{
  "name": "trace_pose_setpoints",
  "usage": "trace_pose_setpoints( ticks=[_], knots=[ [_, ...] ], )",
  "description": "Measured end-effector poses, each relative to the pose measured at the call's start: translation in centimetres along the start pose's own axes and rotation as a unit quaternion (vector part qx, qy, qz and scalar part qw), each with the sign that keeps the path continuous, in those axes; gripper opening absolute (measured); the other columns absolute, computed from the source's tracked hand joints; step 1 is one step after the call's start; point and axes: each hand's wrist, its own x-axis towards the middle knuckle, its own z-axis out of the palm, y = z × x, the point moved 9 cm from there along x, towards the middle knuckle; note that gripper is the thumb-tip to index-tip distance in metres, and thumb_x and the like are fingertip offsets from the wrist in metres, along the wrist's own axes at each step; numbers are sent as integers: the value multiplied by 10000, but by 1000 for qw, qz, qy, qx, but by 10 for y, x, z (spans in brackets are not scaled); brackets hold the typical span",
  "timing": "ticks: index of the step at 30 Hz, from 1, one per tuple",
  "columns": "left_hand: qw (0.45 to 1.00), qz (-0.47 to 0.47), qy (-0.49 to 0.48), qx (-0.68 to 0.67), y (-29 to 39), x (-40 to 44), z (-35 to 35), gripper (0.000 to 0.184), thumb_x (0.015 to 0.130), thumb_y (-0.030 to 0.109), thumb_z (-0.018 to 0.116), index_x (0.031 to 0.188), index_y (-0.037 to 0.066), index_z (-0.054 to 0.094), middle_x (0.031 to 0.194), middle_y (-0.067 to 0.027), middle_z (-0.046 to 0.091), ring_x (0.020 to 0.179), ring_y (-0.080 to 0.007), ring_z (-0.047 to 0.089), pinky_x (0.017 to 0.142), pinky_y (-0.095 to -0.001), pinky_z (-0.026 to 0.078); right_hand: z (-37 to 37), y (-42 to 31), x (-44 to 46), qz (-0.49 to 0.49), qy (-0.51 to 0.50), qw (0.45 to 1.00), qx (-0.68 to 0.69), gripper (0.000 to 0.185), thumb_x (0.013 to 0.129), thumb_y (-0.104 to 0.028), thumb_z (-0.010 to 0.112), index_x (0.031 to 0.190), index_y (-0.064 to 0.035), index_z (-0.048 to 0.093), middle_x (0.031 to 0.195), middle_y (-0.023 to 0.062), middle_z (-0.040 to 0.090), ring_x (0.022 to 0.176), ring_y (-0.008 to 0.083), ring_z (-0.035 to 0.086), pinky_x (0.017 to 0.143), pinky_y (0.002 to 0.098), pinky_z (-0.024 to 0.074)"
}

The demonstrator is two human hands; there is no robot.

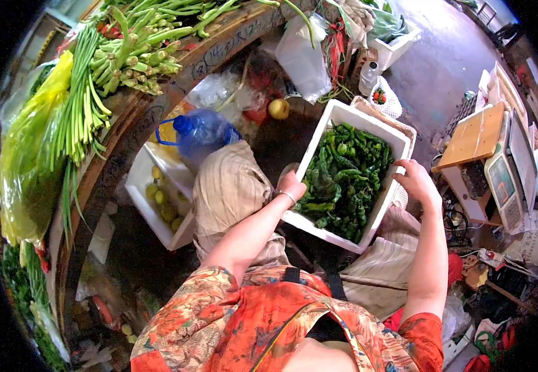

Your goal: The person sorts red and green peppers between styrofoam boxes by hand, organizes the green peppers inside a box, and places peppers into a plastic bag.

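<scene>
A white foam box (317, 133) full of dark green peppers (343, 177) sits tilted between my knees. My left hand (291, 186), with a thin bracelet at the wrist, is closed on the box's left wall. On the opposite side my right hand (415, 181) grips the right rim, its fingertips over the edge and the rest of the fingers outside. Parts of both hands' fingers are hidden by the box. The peppers lie in a loose heap below the rim, and neither hand holds any of them.
A wooden counter edge (176, 84) curves along the left, bearing green stalks (135, 53) and a yellow plastic bag (33, 155). A blue jug (204, 136) and a foam box of yellow-green produce (157, 232) stand by my left knee. At right is a scale (505, 186).
</scene>
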Motion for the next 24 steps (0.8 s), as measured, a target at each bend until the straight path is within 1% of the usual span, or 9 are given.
trace_pose_setpoints(
  ticks=[9,11,12,14,18,20,21,22,24],
  knots=[
    [1000,8,0,-25,0,2,2,327,759,130,588,1060,18,652,1062,-240,664,1031,-384,629,900,-441,505,-5,1,0,12,-18,1000,19,390,837,-213,662,1186,-47,613,1117,237,614,1087,392,575,940,432,463],
    [1000,-9,-9,-16,1,-1,0,349,768,132,590,1097,28,639,1085,-237,658,1044,-384,625,912,-444,498,2,12,6,4,-24,1000,17,409,840,-221,661,1200,-34,610,1132,235,615,1097,387,575,953,430,456],
    [998,-48,-22,-18,-6,-1,4,380,779,137,591,1144,35,615,1121,-228,649,1072,-376,617,932,-447,485,6,16,9,-1,-29,1000,11,414,842,-224,661,1203,-30,610,1137,235,615,1100,384,576,956,429,455],
    [998,-58,-33,15,8,-13,-8,405,785,146,594,1179,53,596,1158,-216,639,1102,-366,608,946,-445,476,5,19,9,18,-28,999,19,441,834,-219,654,1223,-17,601,1142,241,617,1106,375,578,963,428,451],
    [998,-49,-31,10,-6,1,7,405,785,157,588,1184,83,593,1173,-174,643,1134,-349,595,967,-435,462,10,31,17,15,-12,1000,20,459,828,-202,641,1244,-16,583,1132,250,615,1092,379,580,957,434,449],
    [998,-48,-25,19,-6,1,7,402,782,156,587,1178,88,603,1169,-170,646,1123,-347,602,949,-423,475,8,43,19,46,14,998,34,498,829,-199,641,1288,-29,548,1140,247,614,1097,378,579,958,434,449],
    [998,-45,-19,29,-6,3,8,400,779,156,587,1173,93,612,1164,-166,650,1113,-345,608,932,-411,489,11,51,24,40,25,999,14,583,821,-204,656,1349,-28,482,1139,254,614,1107,370,581,956,438,455],
    [998,-43,-24,29,-7,5,9,400,779,156,587,1173,93,612,1164,-166,650,1113,-345,608,932,-411,489,21,59,30,45,25,999,13,583,821,-204,656,1349,-28,482,1139,254,614,1107,370,581,956,438,455],
    [1000,-7,11,14,-5,6,7,336,761,132,622,1059,-21,635,1004,-222,682,945,-351,671,827,-407,541,15,77,30,30,135,990,6,630,822,-211,665,1374,-9,438,1186,279,590,1122,367,580,970,436,453]
  ],
)
